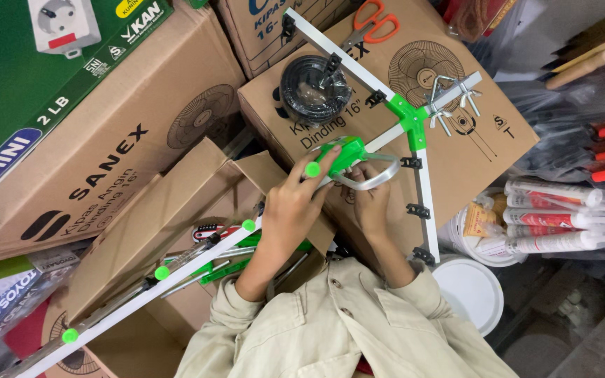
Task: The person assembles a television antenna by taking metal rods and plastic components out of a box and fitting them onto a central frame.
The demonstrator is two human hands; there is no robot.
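While we work over the cardboard box (484, 150) | left hand (290, 203) grasping green fitting (344, 152) on white antenna rod (379, 138) | right hand (372, 199) grips metal loop (376, 178) | risk, we judge: loose rod could swing, knocking cable coil (314, 89) or scissors (372, 26) off.

Head view: left hand (290, 204) grips green fitting (343, 154) on white antenna frame (425, 192). Right hand (372, 203) just beside it, fingers (362, 173) at grey loop (376, 178). Black cable coil (314, 87), orange scissors (372, 24) on cardboard box (484, 150).
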